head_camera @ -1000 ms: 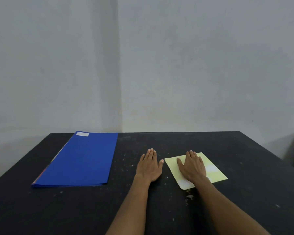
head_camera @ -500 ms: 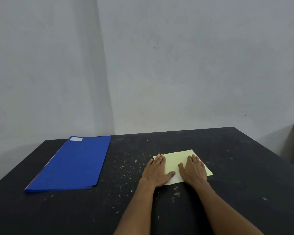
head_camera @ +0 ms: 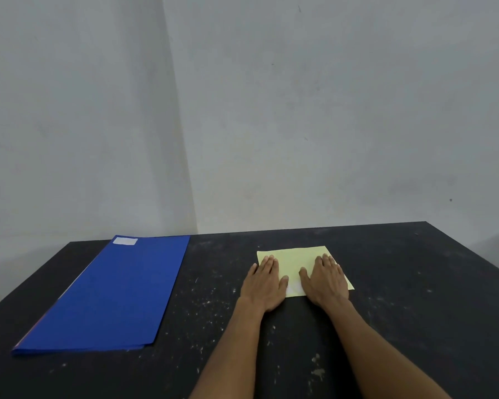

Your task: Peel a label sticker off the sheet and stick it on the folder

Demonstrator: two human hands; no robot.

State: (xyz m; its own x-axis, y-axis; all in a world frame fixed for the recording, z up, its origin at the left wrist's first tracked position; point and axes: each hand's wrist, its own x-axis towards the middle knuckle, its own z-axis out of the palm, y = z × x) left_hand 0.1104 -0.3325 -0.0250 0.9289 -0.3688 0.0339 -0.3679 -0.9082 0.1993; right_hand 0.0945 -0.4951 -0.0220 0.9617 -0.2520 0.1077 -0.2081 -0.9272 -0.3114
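Both hands lie flat and open, gripping nothing: the left hand [head_camera: 264,285] presses the left edge of a pale yellow sticker sheet [head_camera: 297,259] right of centre in the frame, the right hand [head_camera: 326,279] covers its right side. A whitish patch [head_camera: 294,290] shows between the thumbs at the sheet's near edge; whether it is a label or bare backing cannot be told. No sticker appears lifted, so the peeling seems yet to begin. The blue folder [head_camera: 110,295] lies closed at lower left, well apart from the sheet, with a small white label [head_camera: 125,241] at its far corner. The black desk [head_camera: 415,283] is flecked with pale specks; plain grey walls [head_camera: 329,110] meet in a corner behind.
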